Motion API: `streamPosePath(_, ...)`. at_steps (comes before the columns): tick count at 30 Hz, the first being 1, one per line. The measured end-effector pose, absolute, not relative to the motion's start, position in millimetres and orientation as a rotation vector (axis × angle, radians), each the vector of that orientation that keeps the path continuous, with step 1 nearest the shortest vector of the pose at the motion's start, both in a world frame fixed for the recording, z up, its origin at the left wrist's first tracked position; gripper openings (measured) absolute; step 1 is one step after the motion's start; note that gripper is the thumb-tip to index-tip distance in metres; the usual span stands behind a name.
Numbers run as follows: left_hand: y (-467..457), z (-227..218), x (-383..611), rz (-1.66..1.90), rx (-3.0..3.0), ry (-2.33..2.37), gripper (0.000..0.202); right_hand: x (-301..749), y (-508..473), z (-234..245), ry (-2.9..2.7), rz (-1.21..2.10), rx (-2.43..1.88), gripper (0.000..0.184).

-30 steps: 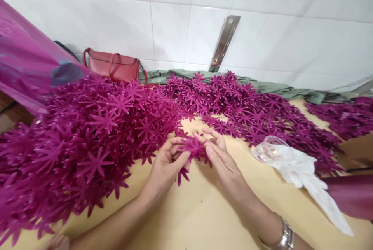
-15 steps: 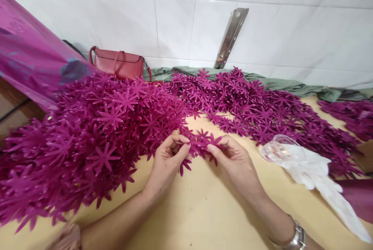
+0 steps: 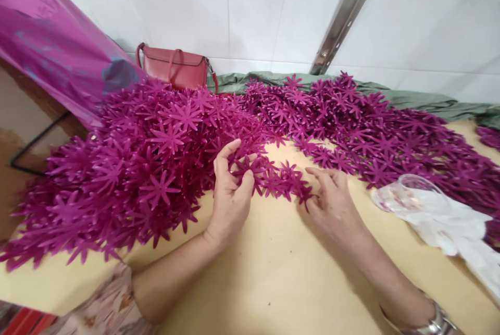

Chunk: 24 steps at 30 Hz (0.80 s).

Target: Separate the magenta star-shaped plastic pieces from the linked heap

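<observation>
My left hand (image 3: 229,191) pinches the left end of a short row of magenta star-shaped flower pieces (image 3: 279,181) that lies on the tan tabletop (image 3: 273,272). My right hand (image 3: 332,202) rests at the row's right end, fingers curled and touching the last flower. A large heap of the same flowers (image 3: 136,168) rises just left of my left hand. A flatter spread of flowers (image 3: 351,121) stretches behind and to the right of my right hand.
A red handbag (image 3: 175,66) stands against the white tiled wall. A magenta plastic bag (image 3: 50,48) hangs over the heap at left. A clear-and-white plastic bag (image 3: 437,215) lies at right. A metal bracket (image 3: 344,17) is fixed to the wall. Green cloth (image 3: 422,100) lines the back edge.
The bunched flowers held between both hands have been drawn out into a row laid on the table. My right hand moved right and lower. The view tilted downward.
</observation>
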State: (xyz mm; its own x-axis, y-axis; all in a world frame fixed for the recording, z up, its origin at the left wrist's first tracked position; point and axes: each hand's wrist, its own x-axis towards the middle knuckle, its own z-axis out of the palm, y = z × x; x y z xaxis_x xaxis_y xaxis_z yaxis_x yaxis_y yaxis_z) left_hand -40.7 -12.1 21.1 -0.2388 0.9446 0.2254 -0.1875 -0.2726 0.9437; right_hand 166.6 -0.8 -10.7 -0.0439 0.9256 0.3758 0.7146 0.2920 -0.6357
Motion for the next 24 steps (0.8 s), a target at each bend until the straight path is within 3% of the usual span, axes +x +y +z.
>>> streamPosePath(4, -8.9, 26.9, -40.1, 1.681, 1.117, 0.957, 0.059, 151.6, -4.9, -6.2, -1.887, 0.755, -1.186, 0.066)
streamPosePath(9, -12.3, 27.3, -36.2, 1.576, 1.049, 0.964, 0.064, 147.2, -9.5, 18.0, -1.688, 0.422, -1.2, 0.032)
streamPosePath(12, -16.0, 22.7, -32.0, 1.501, 1.001, 0.935, 0.063, 149.4, -14.6, 26.9, -1.641, 0.461, -1.2, 0.022)
streamPosePath(17, -21.2, 20.3, -25.9, 1.43, 0.974, 0.813, 0.058, 145.1, -22.1, 26.3, -1.708, 0.692, -1.035, 0.035)
streamPosePath(22, -19.5, 23.3, -24.8, 1.345, 0.92, 0.781, 0.029, 140.7, -23.2, 20.8, -1.638, 0.91, -0.989, 0.046)
streamPosePath(24, -18.7, 22.5, -24.7, 1.316, 0.882, 0.79, 0.027, 140.1, -22.1, 19.3, -1.57, 1.012, -1.015, 0.044)
